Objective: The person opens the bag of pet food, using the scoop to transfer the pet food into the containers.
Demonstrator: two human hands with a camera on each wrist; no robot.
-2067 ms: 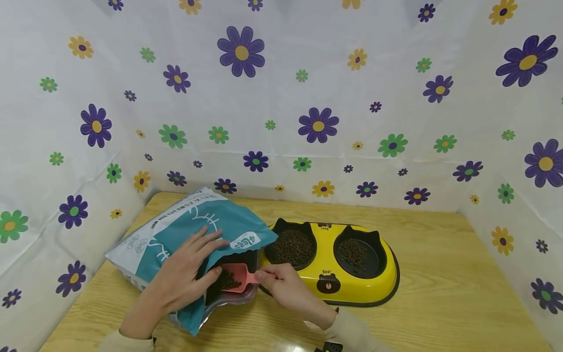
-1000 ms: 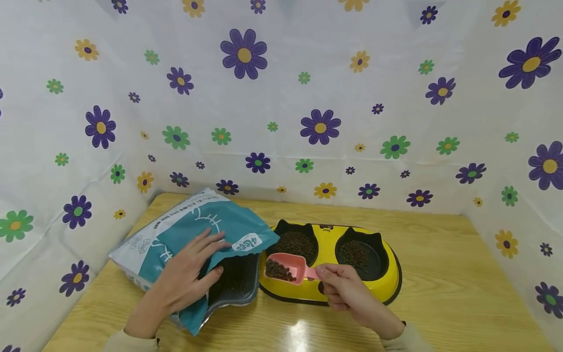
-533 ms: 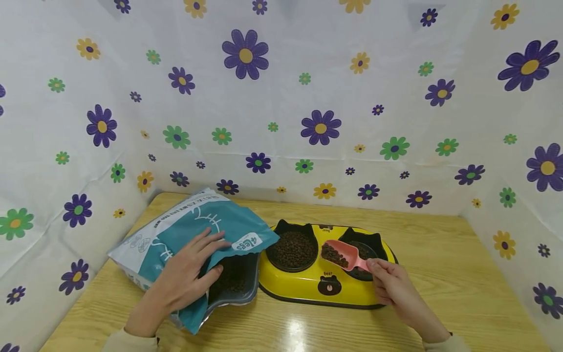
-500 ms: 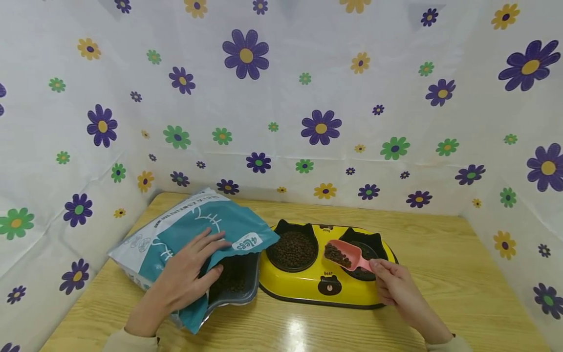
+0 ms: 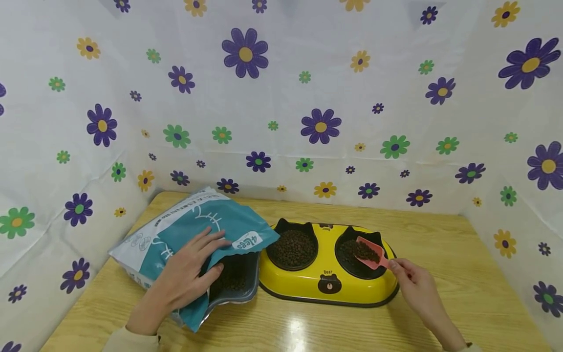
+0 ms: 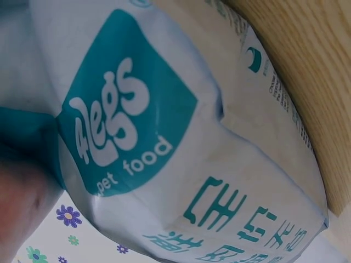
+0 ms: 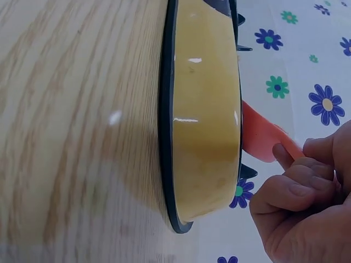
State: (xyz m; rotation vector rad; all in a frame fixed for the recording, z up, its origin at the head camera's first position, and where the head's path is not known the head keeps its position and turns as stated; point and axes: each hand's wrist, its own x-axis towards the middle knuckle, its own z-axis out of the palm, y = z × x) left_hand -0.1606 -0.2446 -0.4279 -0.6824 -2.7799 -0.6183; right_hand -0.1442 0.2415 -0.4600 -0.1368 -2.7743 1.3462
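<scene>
We pinched the scoop [image 5: 381, 259] w/ R hand [image 5: 418, 288] at R bowl [image 5: 352, 266], L hand [image 5: 189, 274] resting spread on bag [image 5: 244, 220].

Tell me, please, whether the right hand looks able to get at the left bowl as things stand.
Probably yes: the right hand holds the pink scoop at the right bowl, and the left bowl lies open from above, with only the blue bag poking a corner near its left edge.
</scene>
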